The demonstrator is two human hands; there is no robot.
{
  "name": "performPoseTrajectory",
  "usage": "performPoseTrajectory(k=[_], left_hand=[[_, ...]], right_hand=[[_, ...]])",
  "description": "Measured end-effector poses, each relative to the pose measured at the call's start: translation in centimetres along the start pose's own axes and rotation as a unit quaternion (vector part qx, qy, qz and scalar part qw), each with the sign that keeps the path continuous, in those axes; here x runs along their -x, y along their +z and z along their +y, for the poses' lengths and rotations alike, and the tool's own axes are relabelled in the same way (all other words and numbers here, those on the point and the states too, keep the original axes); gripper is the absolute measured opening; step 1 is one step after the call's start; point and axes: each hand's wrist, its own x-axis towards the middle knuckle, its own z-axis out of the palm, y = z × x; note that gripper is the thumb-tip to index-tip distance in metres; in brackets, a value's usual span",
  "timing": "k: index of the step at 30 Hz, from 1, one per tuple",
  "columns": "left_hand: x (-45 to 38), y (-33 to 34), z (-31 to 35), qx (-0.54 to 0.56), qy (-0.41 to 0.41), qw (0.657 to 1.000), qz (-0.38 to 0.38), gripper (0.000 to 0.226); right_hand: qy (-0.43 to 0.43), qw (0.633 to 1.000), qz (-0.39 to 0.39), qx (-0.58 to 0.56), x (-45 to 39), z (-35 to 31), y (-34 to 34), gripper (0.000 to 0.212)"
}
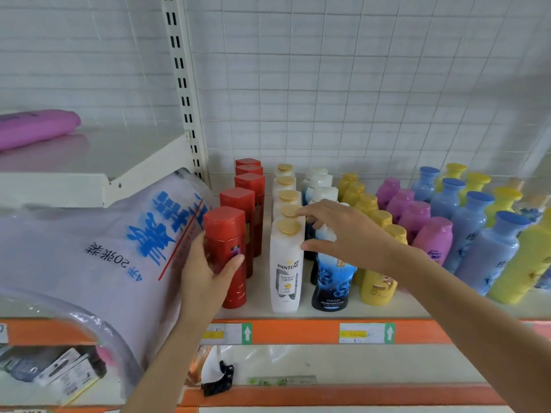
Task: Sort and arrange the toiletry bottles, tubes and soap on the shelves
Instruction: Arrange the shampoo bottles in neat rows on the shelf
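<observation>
Clearly, the risks sit close around both hands.

Left hand [208, 269]: curled round the front red bottle [228, 257], thumb across its face, fingers behind; the bottle stands upright at the head of the red row [249, 186].

Right hand [340, 231]: fingers spread and straight, holding nothing; fingertips touch the gold cap of the second white bottle, and the thumb touches the shoulder of the front white Pantene bottle [286, 263].

Tipping risk: the white bottles are tall and narrow, so a push from the right hand's fingertips could topple one into the red row towards the left hand.

Under the right palm: the dark blue bottle [331, 275] stands just below it; a dropped wrist could knock it into the yellow bottles [377, 281] beyond.

Beside the left hand: the large plastic bag [98, 248] presses against its back; if it slumps, it could shove the red bottle out of line.

Edge risk: the front bottles stand near the shelf lip [298, 330], so a pull towards the person could slide one off.
</observation>
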Motion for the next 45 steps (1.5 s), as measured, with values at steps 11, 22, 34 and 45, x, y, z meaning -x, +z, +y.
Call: performPoseTrajectory(k=[11,22,34,45], left_hand=[[1.7,4.6,9.0,-0.085,0.358,0.93,-0.026,0.029],[5.3,17.1,15.4,-0.211,0.366,0.881,-0.211,0.048],[5.8,21.3,13.4,-0.341,0.383,0.847,-0.14,0.037],[6.9,20.3,16.5,-0.337,0.321,0.864,-0.191,0.037]], right_hand=[[0.084,0.992,0.058,0.08,5.0,4.9,-1.9,0.048],[0.153,0.974,0.107,0.129,13.0,13.2,-8.6,0.039],[0.194,0.967,0.128,0.103,16.7,19.1,-8.5,0.044],[0.158,0.976,0.071,0.13,19.4,19.5,-10.7,0.052]])
